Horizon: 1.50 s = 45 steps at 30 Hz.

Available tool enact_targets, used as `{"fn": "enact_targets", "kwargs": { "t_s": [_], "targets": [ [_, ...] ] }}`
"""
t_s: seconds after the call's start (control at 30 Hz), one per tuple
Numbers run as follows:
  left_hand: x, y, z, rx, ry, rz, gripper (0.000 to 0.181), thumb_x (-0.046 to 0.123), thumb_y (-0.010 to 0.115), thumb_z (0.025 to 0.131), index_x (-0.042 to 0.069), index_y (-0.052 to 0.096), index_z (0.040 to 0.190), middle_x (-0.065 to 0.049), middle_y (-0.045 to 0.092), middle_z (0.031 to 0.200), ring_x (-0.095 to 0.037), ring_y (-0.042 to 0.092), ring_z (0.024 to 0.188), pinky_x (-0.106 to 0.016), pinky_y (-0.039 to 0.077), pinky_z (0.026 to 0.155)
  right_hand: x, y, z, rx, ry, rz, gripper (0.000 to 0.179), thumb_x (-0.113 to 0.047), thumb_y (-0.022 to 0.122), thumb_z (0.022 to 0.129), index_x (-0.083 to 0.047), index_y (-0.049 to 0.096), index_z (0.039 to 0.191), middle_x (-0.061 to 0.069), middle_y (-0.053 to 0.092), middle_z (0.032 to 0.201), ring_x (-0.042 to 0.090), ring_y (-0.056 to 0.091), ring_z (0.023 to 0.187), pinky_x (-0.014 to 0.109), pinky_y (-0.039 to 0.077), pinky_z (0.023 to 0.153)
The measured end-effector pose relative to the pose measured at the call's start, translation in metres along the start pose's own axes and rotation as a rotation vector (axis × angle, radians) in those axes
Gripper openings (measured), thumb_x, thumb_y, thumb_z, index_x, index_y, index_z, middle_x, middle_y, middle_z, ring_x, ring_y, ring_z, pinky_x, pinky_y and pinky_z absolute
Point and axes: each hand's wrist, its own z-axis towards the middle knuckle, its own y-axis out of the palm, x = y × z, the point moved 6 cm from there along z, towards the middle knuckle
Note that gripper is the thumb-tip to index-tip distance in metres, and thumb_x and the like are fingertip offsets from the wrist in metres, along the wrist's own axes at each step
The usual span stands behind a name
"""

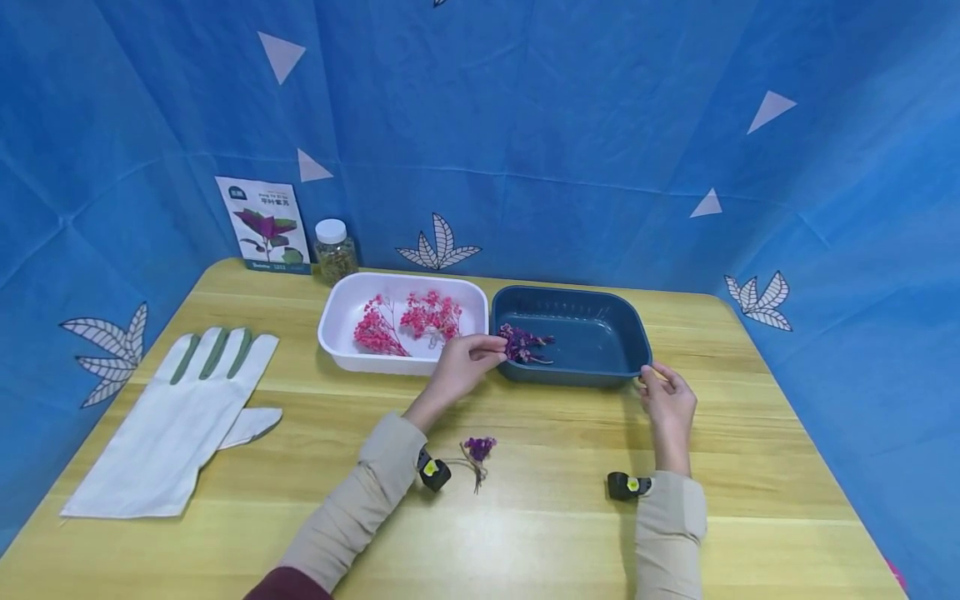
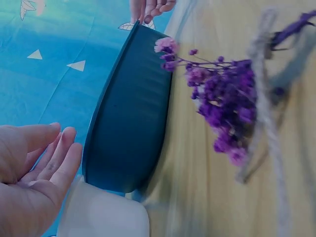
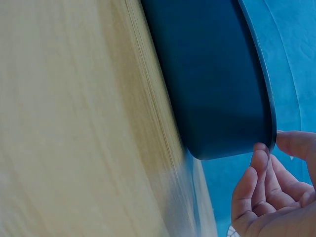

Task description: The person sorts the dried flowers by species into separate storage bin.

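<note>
A dark blue tray (image 1: 573, 379) stands on the table with a bunch of dried purple flowers (image 1: 525, 342) lying inside its left end. My right hand (image 1: 669, 404) pinches the rim at the front right corner, thumb on one side and fingers on the other in the right wrist view. At the left end, beside the purple flowers, is my left hand (image 1: 467, 365). Its fingers (image 2: 66, 160) look fairly straight near the rim, with nothing seen between them. Another small purple bunch (image 1: 478, 450), tied with twine, lies on the table near the left wrist.
A white tray (image 1: 382, 364) with pink dried flowers (image 1: 431, 315) adjoins the blue one. White gloves (image 1: 165, 425) with green-grey stripes lie at left. Behind stand a plant-picture packet (image 1: 266, 225) and a white-capped jar (image 1: 335, 254). A blue curtain (image 1: 525, 125) hangs along the table's back.
</note>
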Motion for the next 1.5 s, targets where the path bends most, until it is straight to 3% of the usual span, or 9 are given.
{"fn": "enact_targets", "kwargs": {
  "t_s": [0.17, 0.3, 0.67, 0.93, 1.1, 1.3, 1.5],
  "targets": [
    [-0.007, -0.005, -0.009, -0.033, 0.020, 0.045, 0.025, 0.010, 0.067, 0.088, 0.001, 0.068, 0.111, -0.010, 0.070, 0.103, -0.019, 0.065, 0.089, -0.026, 0.053, 0.079, 0.000, 0.001, 0.000, 0.010, 0.001, 0.000, 0.044, -0.024, 0.061, 0.093, -0.001, 0.052, 0.130, -0.014, 0.061, 0.077, 0.002, 0.060, 0.071, 0.013, 0.051, 0.064],
    [-0.011, -0.006, -0.019, -0.096, 0.047, 0.075, 0.024, 0.010, 0.067, 0.088, 0.001, 0.068, 0.109, -0.009, 0.071, 0.098, -0.017, 0.063, 0.085, -0.025, 0.052, 0.076, -0.001, 0.001, -0.001, 0.014, -0.009, -0.016, 0.044, -0.024, 0.061, 0.093, -0.002, 0.053, 0.129, -0.015, 0.061, 0.076, 0.001, 0.060, 0.070, 0.013, 0.051, 0.065],
    [-0.029, -0.010, -0.045, -0.263, 0.044, 0.140, 0.031, 0.018, 0.069, 0.087, 0.002, 0.067, 0.114, -0.011, 0.067, 0.114, -0.024, 0.059, 0.103, -0.033, 0.050, 0.090, -0.001, 0.001, 0.000, 0.015, -0.001, -0.012, 0.045, -0.024, 0.061, 0.093, -0.002, 0.051, 0.131, -0.013, 0.061, 0.078, 0.002, 0.060, 0.070, 0.013, 0.051, 0.066],
    [-0.038, -0.004, -0.063, -0.500, -0.009, 0.151, 0.045, 0.025, 0.073, 0.084, 0.007, 0.062, 0.124, -0.007, 0.060, 0.125, -0.022, 0.055, 0.112, -0.037, 0.044, 0.098, -0.001, 0.001, -0.001, 0.015, -0.011, -0.023, 0.045, -0.025, 0.060, 0.093, -0.002, 0.051, 0.131, -0.014, 0.061, 0.078, 0.001, 0.060, 0.071, 0.013, 0.051, 0.065],
    [-0.043, -0.001, -0.070, -0.593, -0.019, 0.221, 0.058, 0.029, 0.078, 0.078, 0.012, 0.057, 0.130, -0.004, 0.054, 0.134, -0.021, 0.047, 0.124, -0.040, 0.034, 0.109, 0.001, 0.001, -0.001, 0.012, 0.008, -0.030, 0.046, -0.026, 0.059, 0.094, -0.003, 0.050, 0.132, -0.013, 0.061, 0.081, 0.002, 0.060, 0.074, 0.013, 0.050, 0.066],
    [-0.048, 0.002, -0.075, -0.646, 0.009, 0.295, 0.068, 0.031, 0.081, 0.074, 0.014, 0.054, 0.134, -0.001, 0.051, 0.138, -0.022, 0.041, 0.129, -0.043, 0.029, 0.111, 0.002, 0.001, 0.000, 0.017, 0.009, -0.011, 0.046, -0.025, 0.061, 0.093, -0.002, 0.051, 0.132, -0.013, 0.061, 0.079, 0.002, 0.060, 0.072, 0.013, 0.050, 0.065],
    [-0.049, 0.005, -0.077, -0.643, 0.069, 0.420, 0.069, 0.036, 0.081, 0.072, 0.020, 0.054, 0.134, -0.002, 0.051, 0.137, -0.023, 0.039, 0.126, -0.046, 0.032, 0.107, 0.000, 0.001, 0.000, 0.027, -0.018, 0.009, 0.044, -0.024, 0.062, 0.093, -0.001, 0.052, 0.129, -0.013, 0.062, 0.076, 0.001, 0.060, 0.068, 0.013, 0.050, 0.064]
  ]
}}
